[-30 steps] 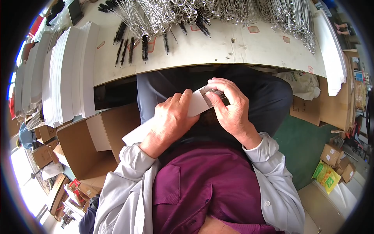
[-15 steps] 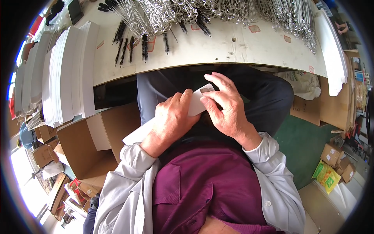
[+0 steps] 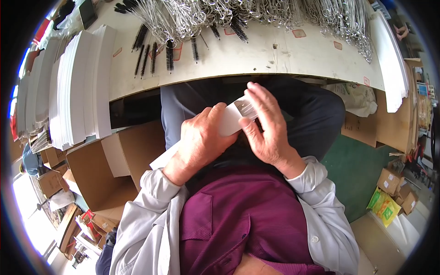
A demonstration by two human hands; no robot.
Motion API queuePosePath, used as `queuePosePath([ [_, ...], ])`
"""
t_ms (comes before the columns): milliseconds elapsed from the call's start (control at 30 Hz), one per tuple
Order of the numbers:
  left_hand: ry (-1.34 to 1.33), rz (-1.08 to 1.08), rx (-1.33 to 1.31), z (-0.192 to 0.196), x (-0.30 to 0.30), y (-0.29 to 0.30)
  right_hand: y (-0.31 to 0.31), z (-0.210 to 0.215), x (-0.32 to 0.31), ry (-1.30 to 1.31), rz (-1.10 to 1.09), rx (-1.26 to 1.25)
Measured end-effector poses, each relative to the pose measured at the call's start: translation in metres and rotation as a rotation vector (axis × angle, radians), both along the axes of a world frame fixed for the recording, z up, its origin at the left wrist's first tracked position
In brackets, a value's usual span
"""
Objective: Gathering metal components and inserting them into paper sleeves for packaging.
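My left hand point(image 3: 201, 133) is wrapped round a long, narrow white cardboard box point(image 3: 229, 121), held slanting over my lap. The box's upper right end is open, and several thin, pale, wire-like lines point(image 3: 245, 108) show in the opening. Right at that end is my right hand point(image 3: 268, 126), its fingers stretched out and its thumb apart, close against the box's edge. Whether its fingertips press on the box I cannot tell. My left hand and wrist hide the middle of the box.
Wire-handled brushes point(image 3: 201, 18) are heaped along the far side of the table point(image 3: 293, 59), with several black bristle ends near its edge. Flat white cartons point(image 3: 75, 87) stand stacked at left. An open brown cardboard box point(image 3: 98, 178) sits below them; another white stack point(image 3: 392, 64) is at right.
The box has slid slightly up and right, and its open end now shows thin lines inside. My right hand's fingers have straightened and shifted a little along the box end.
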State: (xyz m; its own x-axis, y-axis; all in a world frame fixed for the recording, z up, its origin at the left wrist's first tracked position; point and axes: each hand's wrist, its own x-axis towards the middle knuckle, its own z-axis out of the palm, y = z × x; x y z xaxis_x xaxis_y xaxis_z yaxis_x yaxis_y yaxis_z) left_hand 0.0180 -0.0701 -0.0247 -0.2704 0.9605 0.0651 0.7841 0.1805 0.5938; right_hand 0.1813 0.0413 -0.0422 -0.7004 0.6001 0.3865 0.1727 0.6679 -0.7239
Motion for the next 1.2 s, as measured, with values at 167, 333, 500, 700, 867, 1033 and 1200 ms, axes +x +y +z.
queuePosePath([
  [167, -0.011, 0.016, -0.015, -0.002, 0.000, -0.002, -0.009, 0.000, -0.005, 0.037, 0.010, -0.105],
  [333, -0.022, 0.006, -0.037, 0.002, -0.003, -0.001, -0.011, 0.000, 0.001, 0.008, 0.041, -0.024],
  [500, -0.046, 0.000, -0.039, -0.003, 0.001, -0.006, -0.006, 0.005, 0.005, 0.001, 0.112, -0.426],
  [700, -0.127, -0.019, -0.075, 0.007, -0.002, -0.002, -0.003, 0.009, 0.012, 0.039, 0.113, -0.659],
  [867, -0.200, -0.054, -0.054, 0.014, -0.001, 0.002, -0.020, 0.008, 0.005, 0.238, -0.038, -0.797],
  [1033, -0.275, -0.053, -0.064, 0.013, 0.003, 0.005, -0.027, 0.004, 0.005, 0.255, -0.160, -0.856],
  [1200, -0.245, -0.107, -0.086, 0.011, 0.002, 0.004, -0.024, 0.002, -0.002, 0.162, -0.185, -0.513],
])
